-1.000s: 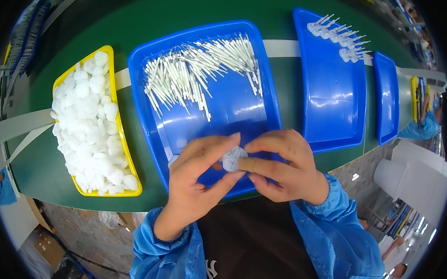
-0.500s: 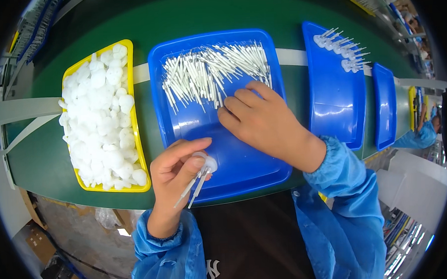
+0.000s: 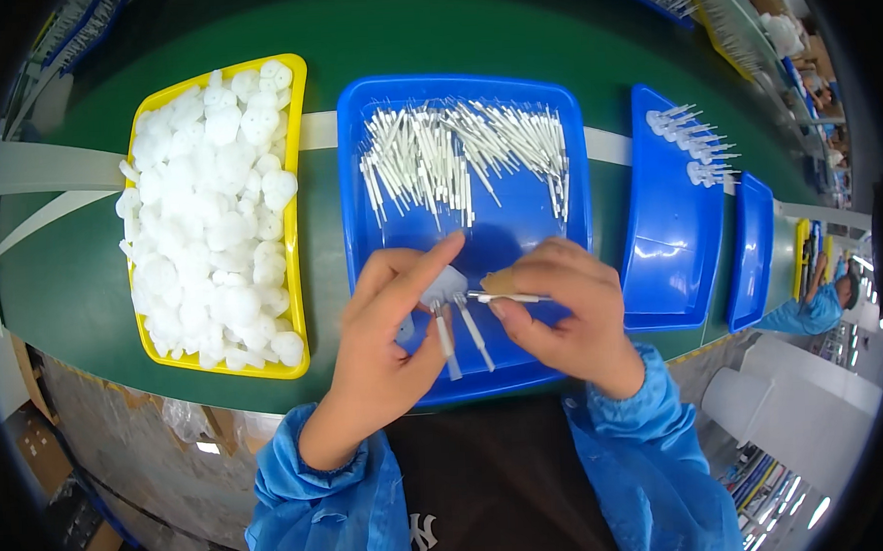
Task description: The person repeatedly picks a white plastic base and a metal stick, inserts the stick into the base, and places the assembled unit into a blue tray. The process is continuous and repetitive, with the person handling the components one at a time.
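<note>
My left hand pinches a translucent white plastic disc over the near part of a blue tray. Two thin white rods stick out of the disc toward me. Between its fingertips my right hand grips another white rod with a thin metal end. That end meets the disc's right side; whether it is inside a hole I cannot tell. Loose white rods with thin metal ends lie heaped across the tray's far half. One right fingertip wears a tan cover.
To the left, a yellow tray is heaped with white plastic discs. On the right, a blue tray holds discs with rods at its far end. Beyond it lies a smaller blue tray. Another person sits far right.
My right hand has come back from the rod heap with a rod and met the disc. My left hand has moved up and right with the disc. The whole view has shifted slightly.
</note>
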Available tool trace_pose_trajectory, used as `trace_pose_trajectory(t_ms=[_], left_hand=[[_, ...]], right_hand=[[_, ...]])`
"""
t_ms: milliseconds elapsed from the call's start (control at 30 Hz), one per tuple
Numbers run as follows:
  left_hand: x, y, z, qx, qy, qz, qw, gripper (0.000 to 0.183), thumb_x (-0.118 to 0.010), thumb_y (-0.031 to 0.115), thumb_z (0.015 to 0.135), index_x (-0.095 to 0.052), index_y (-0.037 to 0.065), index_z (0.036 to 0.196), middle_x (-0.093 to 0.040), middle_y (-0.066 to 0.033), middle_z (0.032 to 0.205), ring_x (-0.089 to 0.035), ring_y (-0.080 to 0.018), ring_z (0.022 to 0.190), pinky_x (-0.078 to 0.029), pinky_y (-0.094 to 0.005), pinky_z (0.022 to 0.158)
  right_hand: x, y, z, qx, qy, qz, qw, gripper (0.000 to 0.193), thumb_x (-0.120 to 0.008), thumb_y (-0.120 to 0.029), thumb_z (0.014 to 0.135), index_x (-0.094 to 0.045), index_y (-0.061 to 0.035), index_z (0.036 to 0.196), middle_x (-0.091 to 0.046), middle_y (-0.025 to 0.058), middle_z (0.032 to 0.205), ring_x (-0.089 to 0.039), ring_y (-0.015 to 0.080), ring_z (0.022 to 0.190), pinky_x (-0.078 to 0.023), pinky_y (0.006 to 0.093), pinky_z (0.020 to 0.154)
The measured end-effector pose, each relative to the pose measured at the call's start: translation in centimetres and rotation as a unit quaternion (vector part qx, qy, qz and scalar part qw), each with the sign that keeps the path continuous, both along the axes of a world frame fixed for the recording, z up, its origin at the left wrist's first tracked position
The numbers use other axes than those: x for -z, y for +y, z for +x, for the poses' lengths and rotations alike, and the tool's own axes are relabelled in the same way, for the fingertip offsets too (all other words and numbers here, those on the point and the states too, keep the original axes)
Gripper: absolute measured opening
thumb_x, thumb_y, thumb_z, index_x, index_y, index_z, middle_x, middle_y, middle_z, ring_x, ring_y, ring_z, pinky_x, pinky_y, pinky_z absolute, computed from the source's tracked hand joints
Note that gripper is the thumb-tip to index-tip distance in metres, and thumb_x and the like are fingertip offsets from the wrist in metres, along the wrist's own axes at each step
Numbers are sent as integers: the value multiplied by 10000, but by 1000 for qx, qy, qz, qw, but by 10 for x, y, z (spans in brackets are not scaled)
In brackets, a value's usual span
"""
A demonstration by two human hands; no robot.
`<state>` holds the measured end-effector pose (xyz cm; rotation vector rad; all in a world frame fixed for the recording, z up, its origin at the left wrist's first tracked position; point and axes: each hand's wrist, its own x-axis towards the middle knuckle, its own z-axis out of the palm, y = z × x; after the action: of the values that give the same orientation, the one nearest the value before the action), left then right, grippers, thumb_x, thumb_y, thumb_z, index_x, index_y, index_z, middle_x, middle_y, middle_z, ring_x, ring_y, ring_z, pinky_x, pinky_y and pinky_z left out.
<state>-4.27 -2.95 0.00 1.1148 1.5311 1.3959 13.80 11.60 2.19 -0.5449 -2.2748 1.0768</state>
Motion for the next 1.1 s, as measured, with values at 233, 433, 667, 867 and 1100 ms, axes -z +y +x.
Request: trace_pose_trajectory(t_ms=[233, 433, 667, 867, 1100], left_hand=[[7, 11, 10, -23, -37, 15, 999, 555, -757, -126, 900, -734, 45, 1428, -710, -121, 1195, -759, -206, 1025, -642, -297, 841], [9, 16, 15, -46, -38, 26, 998, 528, -750, -127, 907, -746, 40, 1408, -713, -125, 1227, -763, -191, 1053, -660, -286, 845], [11, 14, 14, -77, -24, 17, 997, 505, -733, -160, 884, -776, 31, 1350, -725, -131, 1260, -764, -196, 1067, -656, -283, 854], [9, 14, 12, -38, 78, 36, 996, 455, -702, -181, 912, -760, -12, 1331, -700, -143, 1269, -745, -210, 1098, -633, -291, 882], [10, 16, 17, -59, 45, 18, 997, 476, -751, -155, 874, -812, 29, 1309, -808, -159, 1209, -772, -220, 943, -629, -321, 800]], right_hand=[[1, -9, 17, 52, -67, -26, 996, 225, -929, -77, 858, -871, -74, 1075, -809, 79, 873, -742, 222, 674, -578, 324, 623], [3, -8, 26, 47, -87, -44, 994, 183, -927, -110, 878, -875, -76, 1049, -759, 74, 738, -716, 195, 606, -530, 327, 543], [-3, -11, 26, 72, -100, -203, 971, 152, -879, -98, 947, -859, -17, 1074, -686, 84, 652, -644, 168, 527, -482, 307, 517], [-8, -15, 22, 89, -104, -205, 969, 163, -868, -85, 955, -846, -14, 1101, -678, 74, 646, -617, 154, 509, -463, 299, 505], [8, -10, 18, 65, -81, -113, 988, 132, -896, -127, 936, -829, -56, 1024, -706, 72, 679, -682, 199, 568, -503, 330, 534]])
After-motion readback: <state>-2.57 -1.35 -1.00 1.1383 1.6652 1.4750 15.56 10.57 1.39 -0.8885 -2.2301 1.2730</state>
